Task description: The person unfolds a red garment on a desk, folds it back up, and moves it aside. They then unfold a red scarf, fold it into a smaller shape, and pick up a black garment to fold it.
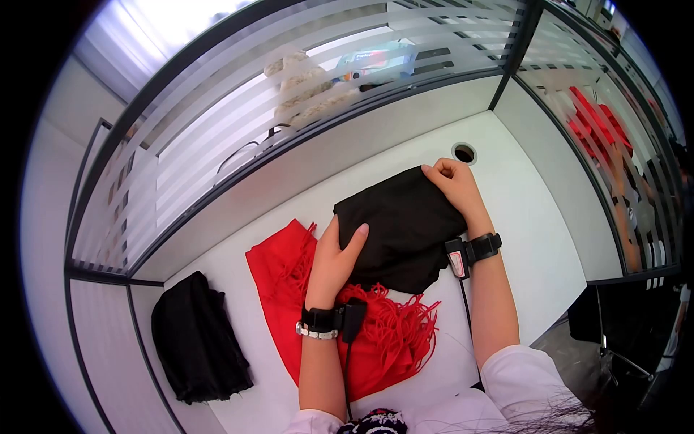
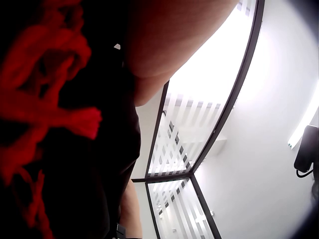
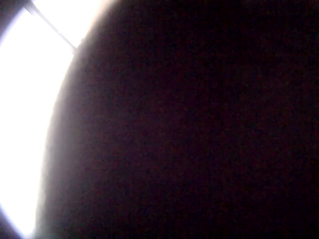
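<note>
A folded black cloth (image 1: 394, 231) lies over part of a red fringed scarf (image 1: 278, 267). At its left edge my left hand (image 1: 334, 260) grips it, thumb on top and the other fingers mostly hidden. My right hand (image 1: 457, 186) pinches the far right corner between thumb and fingers. The left wrist view shows part of the left hand (image 2: 169, 40) against the black cloth (image 2: 112, 144), with blurred red fringe (image 2: 55, 114) in front. Dark, blurred material (image 3: 189, 124) fills most of the right wrist view.
Another folded black cloth (image 1: 195, 336) lies at the left of the white table (image 1: 517, 267). A round cable hole (image 1: 464, 152) is beyond my right hand. Striped glass partitions (image 1: 217, 137) border the table, with a plush toy (image 1: 300, 87) behind them.
</note>
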A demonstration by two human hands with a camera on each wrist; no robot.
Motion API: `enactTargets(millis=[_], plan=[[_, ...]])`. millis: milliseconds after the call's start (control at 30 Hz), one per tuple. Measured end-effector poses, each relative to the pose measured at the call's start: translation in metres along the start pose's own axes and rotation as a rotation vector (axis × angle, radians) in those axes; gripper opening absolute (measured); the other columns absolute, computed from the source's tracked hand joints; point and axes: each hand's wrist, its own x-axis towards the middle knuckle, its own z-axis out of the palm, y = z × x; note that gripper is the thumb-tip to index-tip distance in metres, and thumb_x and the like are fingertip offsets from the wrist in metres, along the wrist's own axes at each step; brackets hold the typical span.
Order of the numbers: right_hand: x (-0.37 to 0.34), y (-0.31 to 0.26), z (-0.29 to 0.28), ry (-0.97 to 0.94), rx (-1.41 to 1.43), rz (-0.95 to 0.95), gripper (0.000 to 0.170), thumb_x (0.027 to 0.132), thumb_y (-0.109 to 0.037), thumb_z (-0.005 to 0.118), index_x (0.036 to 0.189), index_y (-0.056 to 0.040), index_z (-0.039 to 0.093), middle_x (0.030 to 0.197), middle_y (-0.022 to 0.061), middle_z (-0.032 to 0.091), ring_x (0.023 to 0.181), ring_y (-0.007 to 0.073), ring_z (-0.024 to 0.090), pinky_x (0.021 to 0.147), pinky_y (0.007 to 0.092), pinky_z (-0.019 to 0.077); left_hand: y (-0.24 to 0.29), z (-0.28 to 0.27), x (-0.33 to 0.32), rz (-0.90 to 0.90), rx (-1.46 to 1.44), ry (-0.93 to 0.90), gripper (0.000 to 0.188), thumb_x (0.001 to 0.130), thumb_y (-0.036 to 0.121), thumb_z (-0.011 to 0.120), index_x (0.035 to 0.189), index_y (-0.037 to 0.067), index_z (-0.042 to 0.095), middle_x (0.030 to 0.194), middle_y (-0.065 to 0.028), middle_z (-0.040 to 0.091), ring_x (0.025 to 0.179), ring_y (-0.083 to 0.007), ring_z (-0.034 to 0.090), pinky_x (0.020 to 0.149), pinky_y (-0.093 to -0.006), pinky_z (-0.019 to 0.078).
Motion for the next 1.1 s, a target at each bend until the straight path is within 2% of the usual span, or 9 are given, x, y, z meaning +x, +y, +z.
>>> enactTargets(millis=[200,267,633,667,700,1100], plan=[[-0.0007,-0.0014,0.0004,0.006,-0.013,-0.004,0.036,0.092,-0.024,0.073,0.068,-0.0028,0.056,0.059,-0.0049,0.053,0.056,0.0025,0.043,0.053,0.0224,0.0341,-0.0006,0.0002,-0.0003,0.003,-0.006,-0.002,0.048,0.100,0.025,0.064,0.137,-0.003,0.053,0.126,-0.0136,0.066,0.113,-0.0192,0.062,0.099,-0.0308,0.0470],[-0.0011,-0.0028,0.0010,0.010,-0.006,0.003,0.036,0.092,-0.024,0.073,0.068,-0.0028,0.056,0.059,-0.0049,0.053,0.056,0.0026,0.043,0.053,0.0224,0.0341,-0.0005,0.0021,-0.0006,0.040,-0.007,0.043,0.041,0.099,0.022,0.064,0.129,-0.004,0.057,0.119,-0.0151,0.070,0.108,-0.0217,0.066,0.094,-0.0319,0.0494],[0.0002,-0.0001,0.0004,0.018,-0.025,0.012,0.036,0.092,-0.025,0.073,0.069,-0.0028,0.056,0.060,-0.0052,0.052,0.057,0.0027,0.043,0.055,0.0226,0.0344,0.0005,0.0019,-0.0007,0.030,0.017,0.053,0.041,0.099,0.023,0.064,0.128,-0.004,0.058,0.118,-0.0159,0.070,0.107,-0.0227,0.066,0.094,-0.0324,0.0495],[-0.0003,-0.0011,-0.0012,-0.017,-0.054,0.014,0.035,0.096,-0.026,0.070,0.072,-0.0049,0.056,0.065,-0.0076,0.053,0.061,0.0002,0.044,0.056,0.0199,0.0349,0.0005,0.0018,-0.0006,0.031,0.013,0.048,0.041,0.099,0.023,0.064,0.128,-0.004,0.058,0.118,-0.0159,0.070,0.107,-0.0227,0.066,0.094,-0.0325,0.0495],[-0.0003,-0.0011,0.0007,0.017,-0.027,0.005,0.036,0.092,-0.025,0.072,0.069,-0.0029,0.055,0.060,-0.0053,0.052,0.057,0.0027,0.043,0.055,0.0226,0.0341,0.0004,0.0020,-0.0006,0.031,0.013,0.048,0.041,0.099,0.023,0.064,0.128,-0.004,0.058,0.118,-0.0159,0.070,0.107,-0.0227,0.066,0.094,-0.0325,0.0495],[-0.0011,-0.0026,0.0013,0.021,-0.018,0.014,0.037,0.093,-0.025,0.072,0.068,-0.0032,0.054,0.060,-0.0057,0.050,0.057,0.0025,0.041,0.054,0.0226,0.0335,-0.0030,0.0017,-0.0001,0.028,0.003,0.050,0.041,0.099,0.023,0.064,0.128,-0.004,0.058,0.119,-0.0158,0.069,0.108,-0.0222,0.066,0.095,-0.0322,0.0492]])
